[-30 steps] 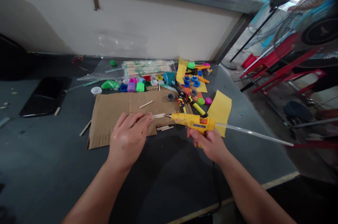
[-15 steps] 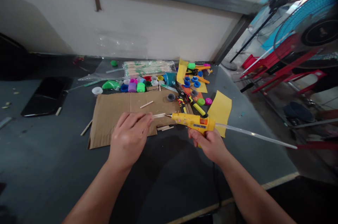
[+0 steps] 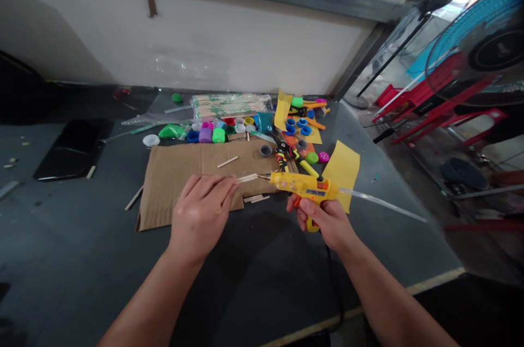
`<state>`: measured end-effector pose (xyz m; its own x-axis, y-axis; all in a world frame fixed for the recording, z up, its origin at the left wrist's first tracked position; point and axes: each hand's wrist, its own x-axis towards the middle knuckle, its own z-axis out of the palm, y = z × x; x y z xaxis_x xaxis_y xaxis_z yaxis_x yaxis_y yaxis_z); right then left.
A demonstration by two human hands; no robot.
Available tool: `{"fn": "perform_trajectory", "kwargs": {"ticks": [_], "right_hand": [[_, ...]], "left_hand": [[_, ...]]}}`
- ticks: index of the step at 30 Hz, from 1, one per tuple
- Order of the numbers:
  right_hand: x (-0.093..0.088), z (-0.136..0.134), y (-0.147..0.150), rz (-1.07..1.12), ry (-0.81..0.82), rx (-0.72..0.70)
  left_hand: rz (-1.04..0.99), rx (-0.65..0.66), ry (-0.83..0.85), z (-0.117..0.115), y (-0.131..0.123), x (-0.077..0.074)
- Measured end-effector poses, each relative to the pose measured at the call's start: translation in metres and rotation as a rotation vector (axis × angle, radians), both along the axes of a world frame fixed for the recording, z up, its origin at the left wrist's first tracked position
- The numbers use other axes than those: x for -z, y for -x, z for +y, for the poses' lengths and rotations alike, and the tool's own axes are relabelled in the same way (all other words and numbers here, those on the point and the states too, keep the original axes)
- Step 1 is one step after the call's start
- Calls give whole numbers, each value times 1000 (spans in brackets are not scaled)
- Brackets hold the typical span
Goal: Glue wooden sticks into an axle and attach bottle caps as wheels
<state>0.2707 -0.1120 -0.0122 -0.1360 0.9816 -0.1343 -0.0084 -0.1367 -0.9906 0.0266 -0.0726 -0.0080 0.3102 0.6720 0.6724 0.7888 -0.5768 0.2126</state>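
Note:
Between the fingers of my left hand [image 3: 202, 213] are short wooden sticks [image 3: 248, 178], their free ends pointing right. My right hand [image 3: 321, 219] is wrapped round the grip of a yellow hot glue gun [image 3: 303, 186], with fingers at its orange trigger. The metal nozzle is at or very near the stick ends; whether it touches them I cannot tell. A clear glue stick [image 3: 380, 205] juts from the back of the gun. Below my left hand lies a piece of brown cardboard [image 3: 167, 183], with a loose short stick [image 3: 227, 162] on it.
Bottle caps [image 3: 205, 135] in several colours line the cardboard's back edge. Behind them lies a plastic pack of wooden sticks [image 3: 231, 104]. Yellow-handled pliers [image 3: 301, 161] and yellow paper [image 3: 344, 169] are near the gun. A black phone [image 3: 71, 149] lies left; a fan [image 3: 491, 55] stands right.
The glue gun has shifted slightly right, and its orange trigger now shows. The glue stick's tail reaches less far right. My left hand has stayed nearly still.

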Motion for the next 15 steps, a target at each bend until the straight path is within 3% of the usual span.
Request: {"fn": "perform_trajectory", "kwargs": {"ticks": [11, 15], "right_hand": [[-11, 4, 3, 627, 198, -66], [-17, 4, 2, 706, 233, -97]], "left_hand": [[-71, 2, 85, 0, -3, 3], [-49, -17, 97, 1, -3, 4]]}}
